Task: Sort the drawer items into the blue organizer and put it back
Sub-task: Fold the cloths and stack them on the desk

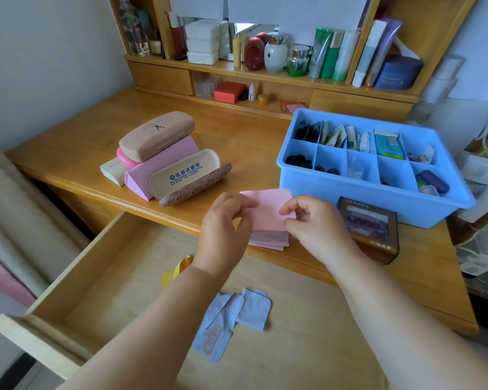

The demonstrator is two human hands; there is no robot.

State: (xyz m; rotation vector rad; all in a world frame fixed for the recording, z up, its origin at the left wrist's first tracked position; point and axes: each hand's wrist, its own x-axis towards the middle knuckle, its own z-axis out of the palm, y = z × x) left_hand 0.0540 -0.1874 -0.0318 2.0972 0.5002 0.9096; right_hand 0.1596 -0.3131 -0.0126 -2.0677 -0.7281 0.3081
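Pinching a pink cloth (pixel 268 212) between them, the left hand (pixel 226 220) and right hand (pixel 313 223) hold it at the desk (pixel 76 136) edge, over a small pink stack (pixel 271 240). From the hands, the blue organizer (pixel 378 198) sits at two o'clock on the desk, its compartments partly filled. At six o'clock, the open drawer (pixel 110 277) holds light blue cloths (pixel 231 319).

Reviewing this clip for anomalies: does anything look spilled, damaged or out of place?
Nothing spilled or damaged. The blue organizer overhangs the desk's right edge, and loose blue cloths lie scattered in the open drawer.
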